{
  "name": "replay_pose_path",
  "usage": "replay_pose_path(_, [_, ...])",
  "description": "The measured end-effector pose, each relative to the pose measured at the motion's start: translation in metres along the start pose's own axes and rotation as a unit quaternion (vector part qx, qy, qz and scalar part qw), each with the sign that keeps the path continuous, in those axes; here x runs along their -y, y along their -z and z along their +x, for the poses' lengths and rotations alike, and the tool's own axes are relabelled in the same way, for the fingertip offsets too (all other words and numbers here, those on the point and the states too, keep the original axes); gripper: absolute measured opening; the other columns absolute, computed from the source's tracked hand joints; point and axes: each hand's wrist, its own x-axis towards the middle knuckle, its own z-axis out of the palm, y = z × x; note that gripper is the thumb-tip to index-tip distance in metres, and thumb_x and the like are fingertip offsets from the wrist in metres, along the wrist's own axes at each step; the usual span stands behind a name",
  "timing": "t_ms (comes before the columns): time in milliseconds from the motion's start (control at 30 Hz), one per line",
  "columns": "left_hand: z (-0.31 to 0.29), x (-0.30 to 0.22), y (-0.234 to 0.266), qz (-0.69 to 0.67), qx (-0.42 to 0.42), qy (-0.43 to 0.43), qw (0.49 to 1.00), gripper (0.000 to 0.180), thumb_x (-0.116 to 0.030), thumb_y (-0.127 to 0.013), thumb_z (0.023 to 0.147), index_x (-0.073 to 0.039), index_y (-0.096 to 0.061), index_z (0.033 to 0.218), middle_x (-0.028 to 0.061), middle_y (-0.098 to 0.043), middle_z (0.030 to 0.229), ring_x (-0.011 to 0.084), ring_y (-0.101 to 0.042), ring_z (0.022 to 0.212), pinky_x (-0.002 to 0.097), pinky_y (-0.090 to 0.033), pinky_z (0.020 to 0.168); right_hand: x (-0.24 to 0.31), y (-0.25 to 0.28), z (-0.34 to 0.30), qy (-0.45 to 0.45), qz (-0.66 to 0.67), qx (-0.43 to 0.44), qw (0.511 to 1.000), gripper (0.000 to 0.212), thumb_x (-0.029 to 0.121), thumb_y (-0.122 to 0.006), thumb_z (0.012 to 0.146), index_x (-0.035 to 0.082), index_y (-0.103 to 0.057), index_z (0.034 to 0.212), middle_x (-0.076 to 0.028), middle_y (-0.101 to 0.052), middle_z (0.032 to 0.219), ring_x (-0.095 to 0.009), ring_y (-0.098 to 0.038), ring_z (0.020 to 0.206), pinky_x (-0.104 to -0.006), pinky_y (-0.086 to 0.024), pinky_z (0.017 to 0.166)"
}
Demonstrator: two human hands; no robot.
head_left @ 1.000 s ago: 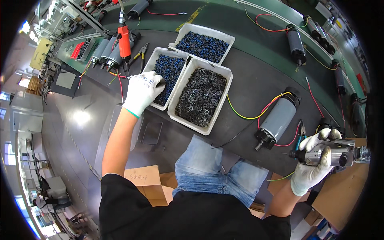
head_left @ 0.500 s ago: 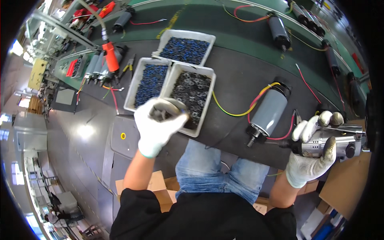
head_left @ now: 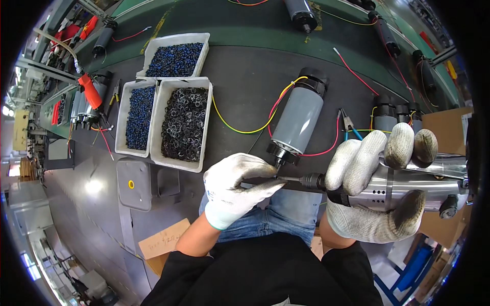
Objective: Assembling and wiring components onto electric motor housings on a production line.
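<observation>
My right hand (head_left: pixel 377 186), gloved in white, grips a silver power screwdriver (head_left: pixel 390 187). Its thin bit (head_left: pixel 293 178) points left toward my left hand (head_left: pixel 237 188). That hand, gloved too, is closed in a pinch at the bit's tip; anything between its fingertips is too small or hidden to make out. Just beyond the bit lies a grey cylindrical motor (head_left: pixel 298 117) with black end caps, its shaft end close to my left fingertips. A yellow-green wire (head_left: pixel 245 132) and a red wire (head_left: pixel 326 151) run from it.
Left of the motor stand white bins: one of dark metal rings (head_left: pixel 182 125), two of small blue-and-black parts (head_left: pixel 139 117) (head_left: pixel 175 60). Blue-handled pliers (head_left: pixel 348 125) lie right of it. An orange hanging tool (head_left: pixel 90 91), more motors (head_left: pixel 385 117) and a cardboard box (head_left: pixel 446 130) surround the table.
My left hand has left the bins and come right to the bit's tip. My right hand has brought the screwdriver left, nearer the motor's shaft end. The whole view has shifted.
</observation>
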Motion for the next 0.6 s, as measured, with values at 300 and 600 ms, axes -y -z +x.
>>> replay_pose_path(300, [-0.005,-0.005,-0.002,-0.006,0.014,0.037,0.999,0.035,-0.014,-0.098,0.069,0.002,-0.075,0.09,0.014,-0.076,0.087,0.0247,-0.075,0.081,0.0324,-0.06,0.07,0.002,0.01,0.0,-0.032,0.005,0.07,0.997,0.06,0.023,-0.065,0.1,-0.005,-0.041,0.148,-0.011,-0.049,0.102,-0.022,-0.058,0.067,-0.0414,-0.057,0.051])
replay_pose_path(600, [-0.01,0.0,-0.003,-0.043,-0.008,0.053,0.998,0.029,-0.014,-0.094,0.071,-0.005,-0.078,0.094,0.0114,-0.077,0.091,0.0242,-0.076,0.081,0.0333,-0.06,0.071,-0.002,0.005,-0.005,-0.031,0.027,0.047,0.998,0.059,0.022,-0.064,0.1,-0.005,-0.042,0.148,-0.012,-0.05,0.102,-0.022,-0.058,0.065,-0.0406,-0.058,0.049])
